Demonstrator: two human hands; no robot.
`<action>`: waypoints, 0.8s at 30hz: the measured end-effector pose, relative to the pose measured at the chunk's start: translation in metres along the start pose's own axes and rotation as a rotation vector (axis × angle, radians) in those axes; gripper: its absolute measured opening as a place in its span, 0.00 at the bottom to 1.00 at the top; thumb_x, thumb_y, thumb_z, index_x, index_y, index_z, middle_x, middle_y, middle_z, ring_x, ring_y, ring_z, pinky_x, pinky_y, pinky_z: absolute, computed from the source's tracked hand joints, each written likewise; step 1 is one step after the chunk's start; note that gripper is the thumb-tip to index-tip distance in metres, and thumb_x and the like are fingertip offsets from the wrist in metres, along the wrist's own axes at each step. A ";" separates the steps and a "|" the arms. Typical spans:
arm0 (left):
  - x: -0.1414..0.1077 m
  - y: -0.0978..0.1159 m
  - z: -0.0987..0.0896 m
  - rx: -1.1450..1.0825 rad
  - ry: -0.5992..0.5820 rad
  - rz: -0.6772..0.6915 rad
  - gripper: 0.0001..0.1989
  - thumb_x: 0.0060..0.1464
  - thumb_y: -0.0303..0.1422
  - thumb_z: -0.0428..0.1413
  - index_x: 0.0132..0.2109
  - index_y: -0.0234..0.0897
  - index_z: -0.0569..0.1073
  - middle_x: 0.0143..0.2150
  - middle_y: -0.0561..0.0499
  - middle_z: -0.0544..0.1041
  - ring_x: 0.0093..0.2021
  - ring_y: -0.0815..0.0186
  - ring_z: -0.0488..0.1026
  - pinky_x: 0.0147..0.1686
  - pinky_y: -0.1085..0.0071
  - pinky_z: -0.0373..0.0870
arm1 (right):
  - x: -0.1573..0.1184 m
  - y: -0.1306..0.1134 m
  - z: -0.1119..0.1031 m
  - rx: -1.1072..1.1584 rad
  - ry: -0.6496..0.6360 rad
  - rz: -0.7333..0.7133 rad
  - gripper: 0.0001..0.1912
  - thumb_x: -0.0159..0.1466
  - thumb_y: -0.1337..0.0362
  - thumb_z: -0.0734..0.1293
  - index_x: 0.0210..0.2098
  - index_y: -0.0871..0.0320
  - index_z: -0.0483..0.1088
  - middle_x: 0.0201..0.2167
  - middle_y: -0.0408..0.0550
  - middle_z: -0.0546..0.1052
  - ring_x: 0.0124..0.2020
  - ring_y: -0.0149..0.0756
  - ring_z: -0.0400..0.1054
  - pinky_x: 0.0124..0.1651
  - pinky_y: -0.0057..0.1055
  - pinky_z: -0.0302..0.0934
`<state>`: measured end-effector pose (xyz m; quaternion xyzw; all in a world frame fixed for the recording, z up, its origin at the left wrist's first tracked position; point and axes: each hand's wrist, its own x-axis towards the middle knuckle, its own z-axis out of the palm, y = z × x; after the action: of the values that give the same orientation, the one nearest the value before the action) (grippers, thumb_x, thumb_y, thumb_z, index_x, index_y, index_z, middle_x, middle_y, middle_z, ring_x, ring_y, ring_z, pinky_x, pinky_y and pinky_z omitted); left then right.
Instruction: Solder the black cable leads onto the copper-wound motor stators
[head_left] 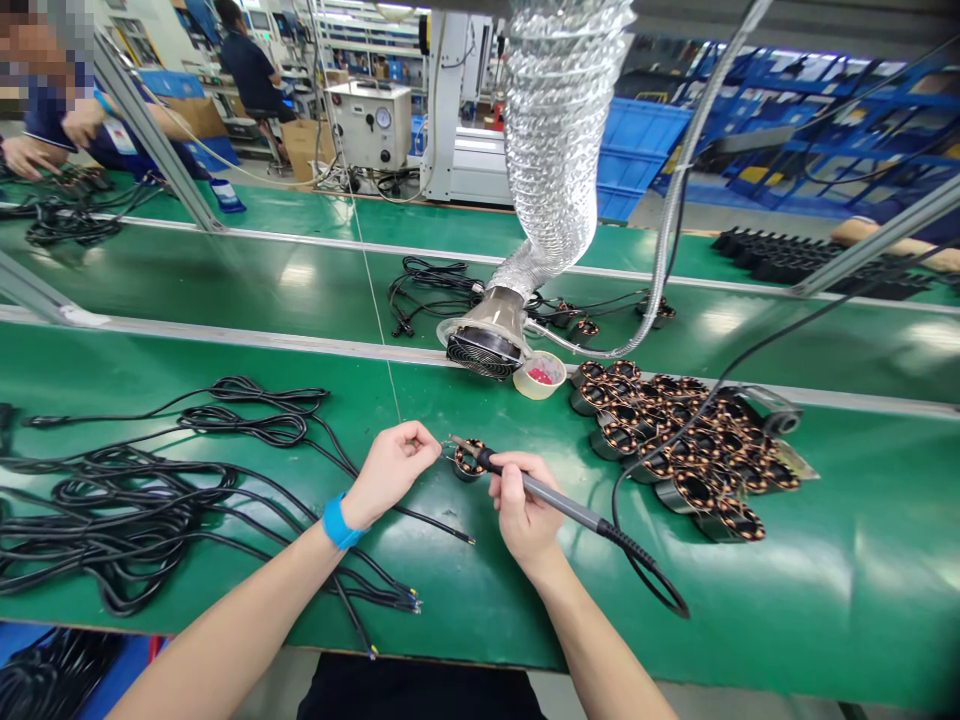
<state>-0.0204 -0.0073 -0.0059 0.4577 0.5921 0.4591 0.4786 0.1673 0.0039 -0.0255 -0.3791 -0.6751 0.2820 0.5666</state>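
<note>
My right hand point(525, 505) is closed around a soldering iron point(559, 497), its tip over a small copper-wound motor stator point(469, 460) on the green bench. Just left of that stator my left hand point(397, 465) pinches a thin solder wire point(373, 290), which hangs from above and runs down to the fingers. Short leads from the stator reach toward those fingertips, close to the iron's tip. Whether the fingers touch the leads too, I cannot tell. A blue band point(342, 522) circles my left wrist.
Black power cables point(127, 510) lie coiled on the left, stripped ends pointing inward. Several stators point(675, 430) stand grouped at right. A fume duct point(566, 130) with a fan point(484, 352) hangs ahead, beside a small cup point(541, 378). Co-workers sit beyond the conveyor.
</note>
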 end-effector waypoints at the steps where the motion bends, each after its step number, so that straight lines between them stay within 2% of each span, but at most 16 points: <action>1: 0.000 0.000 0.000 0.000 0.000 0.000 0.09 0.52 0.36 0.59 0.31 0.33 0.72 0.23 0.57 0.66 0.21 0.76 0.56 0.20 0.78 0.50 | 0.000 0.000 0.000 -0.004 0.001 0.000 0.08 0.68 0.66 0.62 0.39 0.54 0.73 0.18 0.37 0.71 0.19 0.29 0.68 0.26 0.27 0.63; 9: 0.000 -0.001 -0.001 -0.010 0.004 0.025 0.08 0.51 0.35 0.59 0.30 0.34 0.72 0.25 0.56 0.69 0.23 0.74 0.59 0.22 0.77 0.52 | -0.001 0.000 -0.001 0.004 -0.004 0.002 0.08 0.69 0.66 0.61 0.40 0.54 0.73 0.18 0.37 0.70 0.19 0.29 0.68 0.27 0.27 0.64; 24: -0.001 0.001 0.000 -0.008 -0.002 0.015 0.09 0.51 0.36 0.59 0.30 0.33 0.72 0.24 0.56 0.67 0.23 0.74 0.58 0.22 0.77 0.52 | -0.003 0.001 -0.002 -0.026 -0.014 -0.014 0.08 0.69 0.65 0.61 0.39 0.55 0.73 0.19 0.38 0.71 0.20 0.30 0.69 0.27 0.27 0.64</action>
<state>-0.0205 -0.0080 -0.0046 0.4610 0.5862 0.4646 0.4775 0.1701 0.0023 -0.0276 -0.3796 -0.6852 0.2719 0.5590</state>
